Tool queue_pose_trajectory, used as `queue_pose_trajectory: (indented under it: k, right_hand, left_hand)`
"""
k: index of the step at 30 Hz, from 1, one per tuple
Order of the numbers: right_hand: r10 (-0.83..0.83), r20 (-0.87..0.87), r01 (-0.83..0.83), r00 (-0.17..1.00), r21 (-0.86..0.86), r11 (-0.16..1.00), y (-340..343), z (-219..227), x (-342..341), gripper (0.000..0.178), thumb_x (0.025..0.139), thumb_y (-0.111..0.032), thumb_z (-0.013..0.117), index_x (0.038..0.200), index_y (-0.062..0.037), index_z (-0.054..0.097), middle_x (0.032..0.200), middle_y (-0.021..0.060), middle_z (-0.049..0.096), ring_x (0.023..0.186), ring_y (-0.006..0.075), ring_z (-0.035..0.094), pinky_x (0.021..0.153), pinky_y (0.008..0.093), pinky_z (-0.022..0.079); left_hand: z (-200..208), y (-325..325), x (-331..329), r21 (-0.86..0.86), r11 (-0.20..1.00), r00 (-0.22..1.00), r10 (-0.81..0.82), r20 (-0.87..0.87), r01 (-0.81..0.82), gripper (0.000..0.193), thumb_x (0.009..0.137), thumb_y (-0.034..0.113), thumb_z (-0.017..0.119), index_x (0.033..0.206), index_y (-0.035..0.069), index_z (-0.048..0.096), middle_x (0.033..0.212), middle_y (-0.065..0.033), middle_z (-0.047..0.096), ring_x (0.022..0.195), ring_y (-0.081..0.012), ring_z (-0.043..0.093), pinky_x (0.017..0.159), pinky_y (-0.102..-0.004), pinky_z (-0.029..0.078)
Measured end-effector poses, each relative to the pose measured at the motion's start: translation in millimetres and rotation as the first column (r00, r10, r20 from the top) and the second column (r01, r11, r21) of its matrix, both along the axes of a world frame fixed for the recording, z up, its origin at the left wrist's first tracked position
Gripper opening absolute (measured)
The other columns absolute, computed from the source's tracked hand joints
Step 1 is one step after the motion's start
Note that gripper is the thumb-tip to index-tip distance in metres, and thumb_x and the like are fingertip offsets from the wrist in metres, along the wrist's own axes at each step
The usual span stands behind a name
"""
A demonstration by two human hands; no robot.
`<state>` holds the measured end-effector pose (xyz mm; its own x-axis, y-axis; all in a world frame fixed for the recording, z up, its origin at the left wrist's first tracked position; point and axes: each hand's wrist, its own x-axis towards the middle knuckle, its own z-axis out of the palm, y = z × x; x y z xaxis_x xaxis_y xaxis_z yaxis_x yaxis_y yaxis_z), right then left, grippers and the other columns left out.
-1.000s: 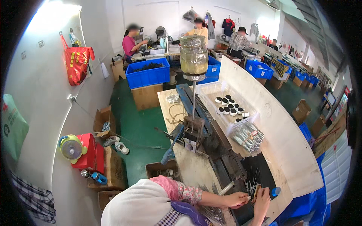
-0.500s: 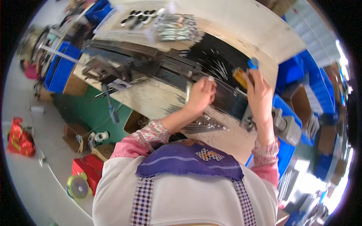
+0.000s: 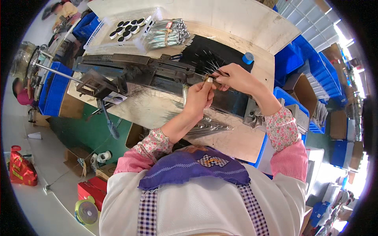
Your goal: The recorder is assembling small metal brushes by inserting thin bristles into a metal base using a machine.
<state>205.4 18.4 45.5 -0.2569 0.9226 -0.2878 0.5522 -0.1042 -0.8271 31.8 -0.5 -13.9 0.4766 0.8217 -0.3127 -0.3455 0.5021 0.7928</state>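
Two grips narrow, as I watch from afar: left hand (image 3: 199,97) and right hand (image 3: 238,79) nearly touch at metal machine (image 3: 157,70); I cannot tell what they pinch, if anything. Thin metal rods (image 3: 213,63) lie on black sheet (image 3: 230,52), just beyond fingers.

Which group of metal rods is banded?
The bundle beside the clear crate: a tan band wraps its middle, while the rods on the black mat and the near pile show none.
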Motion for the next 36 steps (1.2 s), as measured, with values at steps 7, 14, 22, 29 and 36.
queue_pose_trajectory:
  k: [7,14,22,29,36]
  right_hand:
    - [-0.048,-0.285,0.019,0.957,-0.104,0.994,5,3,13,0.02,0.091,-0.009,0.057,0.1,0.0079,0.063,0.082,0.0085,0.067,0.068,0.0136,0.065,0.061,0.0265,0.054]
    - [-0.043,-0.274,-0.042,0.961,-0.299,0.953,17,1,17,0.03,0.093,-0.017,0.057,0.114,0.004,0.06,0.091,0.0104,0.062,0.074,0.0159,0.064,0.061,0.0258,0.053]
    - [-0.29,0.516,-0.15,0.806,0.651,0.744,-24,13,1,0.037,0.082,-0.012,0.062,0.119,-0.007,0.059,0.092,0.0159,0.052,0.091,0.0326,0.055,0.083,0.0392,0.045]
    - [-0.276,0.014,0.211,0.961,0.607,0.766,-15,8,-28,0.023,0.073,0.0,0.064,0.095,-0.0059,0.071,0.077,0.0101,0.062,0.07,0.0263,0.064,0.064,0.0321,0.05]
    - [-0.183,0.133,0.063,0.974,0.619,0.783,-6,-1,-25,0.011,0.074,-0.008,0.069,0.084,-0.008,0.073,0.071,0.0074,0.062,0.065,0.0248,0.061,0.063,0.0335,0.047]
  left_hand:
    - [-5,3,2,0.005,1.0,0.999,0.021,0.035,-0.021,0.033,0.101,0.03,0.044,0.082,0.005,0.056,0.057,0.0004,0.049,0.041,-0.0071,0.039,0.038,-0.0227,0.026]
    - [-5,-1,8,0.026,0.981,0.907,-0.189,0.377,0.194,0.067,0.096,0.059,0.032,0.13,0.002,0.041,0.125,-0.0131,0.047,0.128,-0.0234,0.039,0.113,-0.0392,0.027]
    - [20,14,-13,-0.384,0.913,0.784,0.139,0.605,0.134,0.077,0.094,0.062,0.036,0.126,-0.008,0.038,0.125,-0.0206,0.046,0.125,-0.0302,0.043,0.111,-0.0407,0.031]
    - [5,8,-19,-0.265,0.957,0.784,0.072,0.616,0.12,0.073,0.097,0.058,0.03,0.131,-0.007,0.038,0.132,-0.017,0.047,0.129,-0.027,0.041,0.111,-0.0388,0.031]
    - [9,0,-19,-0.212,0.977,0.816,0.096,0.57,0.033,0.067,0.099,0.053,0.032,0.132,-0.004,0.038,0.134,-0.0148,0.045,0.128,-0.0239,0.042,0.111,-0.037,0.031]
